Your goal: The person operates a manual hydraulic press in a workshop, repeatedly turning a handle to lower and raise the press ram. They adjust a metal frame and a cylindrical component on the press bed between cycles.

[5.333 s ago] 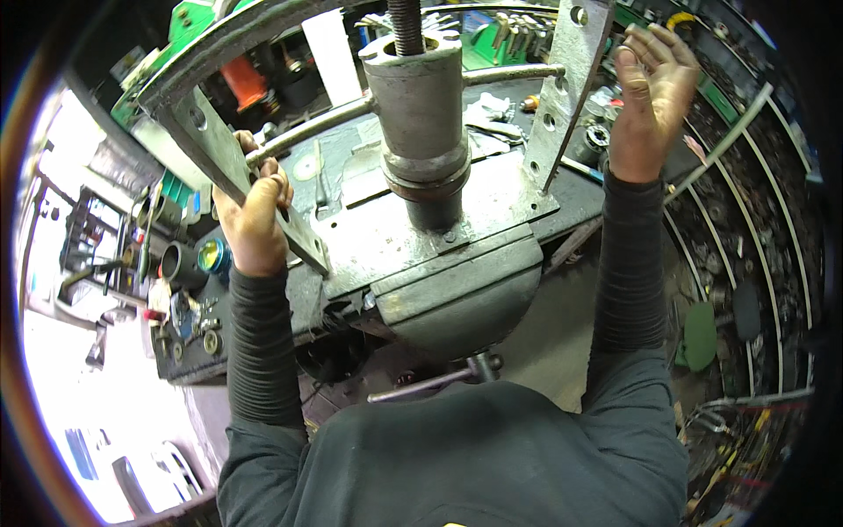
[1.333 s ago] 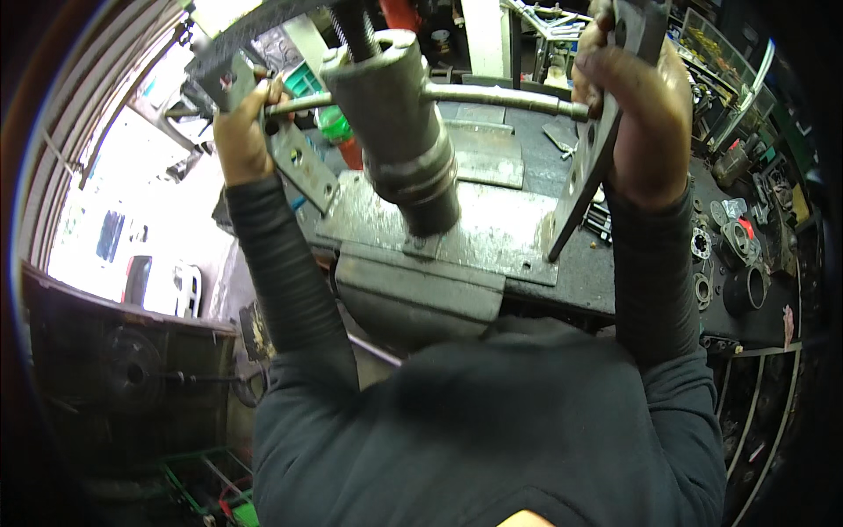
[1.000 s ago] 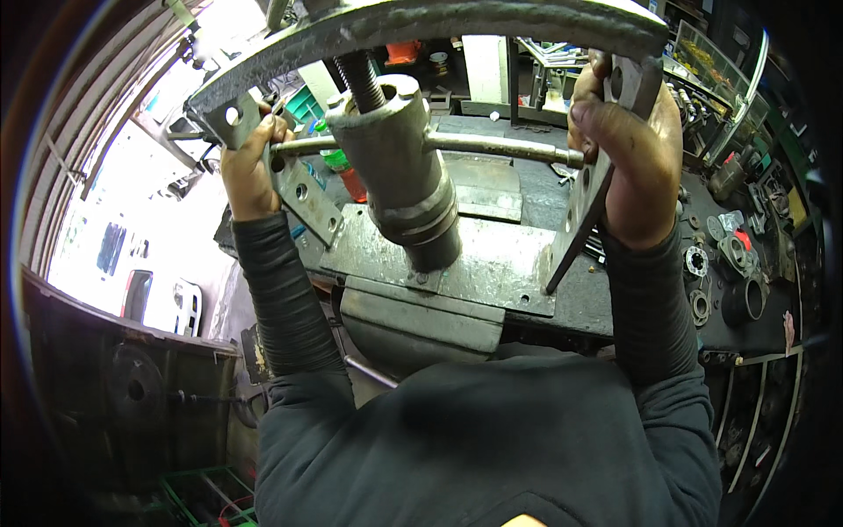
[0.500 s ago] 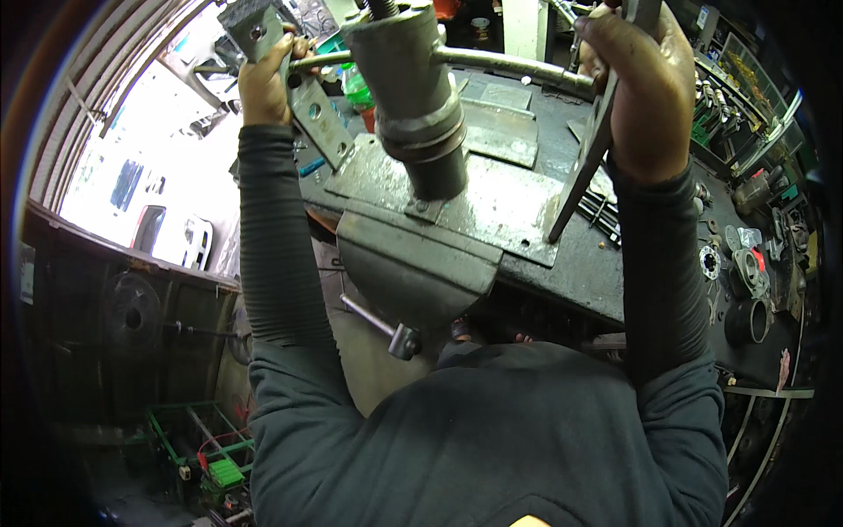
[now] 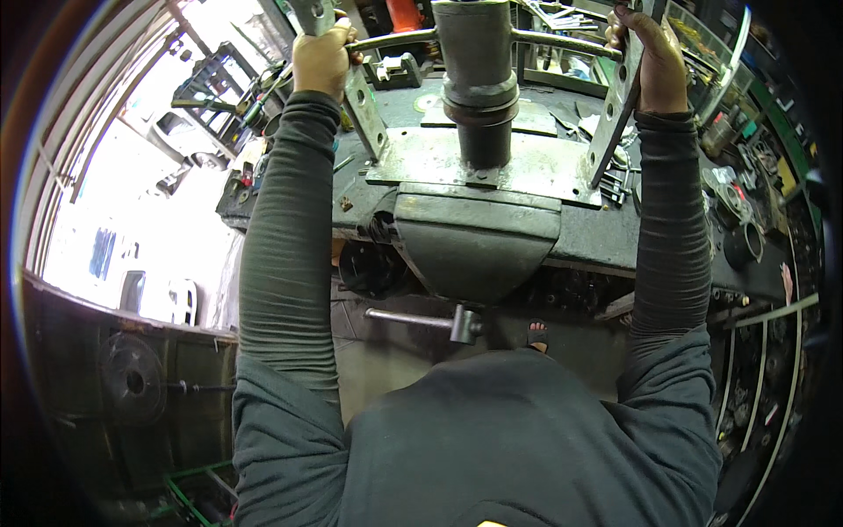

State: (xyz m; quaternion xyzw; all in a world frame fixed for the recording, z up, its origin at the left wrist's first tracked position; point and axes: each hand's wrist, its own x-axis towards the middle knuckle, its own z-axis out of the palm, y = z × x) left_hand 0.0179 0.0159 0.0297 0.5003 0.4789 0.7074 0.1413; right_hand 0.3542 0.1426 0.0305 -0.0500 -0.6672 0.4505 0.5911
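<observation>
1. Steel cylinder [image 5: 475,53] upright over the base plate [image 5: 413,158], midway between two drilled uprights; its top is out of frame.
2. Left hand [image 5: 323,60] clasps the left upright [image 5: 364,110], by the end of a side rod [image 5: 395,40]; whether it also grips the rod, cannot tell.
3. Right hand [image 5: 657,61] clasps the right upright [image 5: 608,127]; paired hold presumably steadies the frame.
4. Vise [image 5: 479,241] probably supports the base plate; clamping unclear.
5. Vise handle [image 5: 408,318] juts out below; loose parts [image 5: 742,246] crowd the right.

Grey metal cylinder [image 5: 475,53], bright silver flat steel plate [image 5: 553,164]
Silver-grey steel uprights [image 5: 615,94] patterned with round holes; dark greenish-grey rounded metal vise [image 5: 479,241]; black ribbed fabric sleeves [image 5: 285,220]; charcoal fabric shirt [image 5: 527,430].
</observation>
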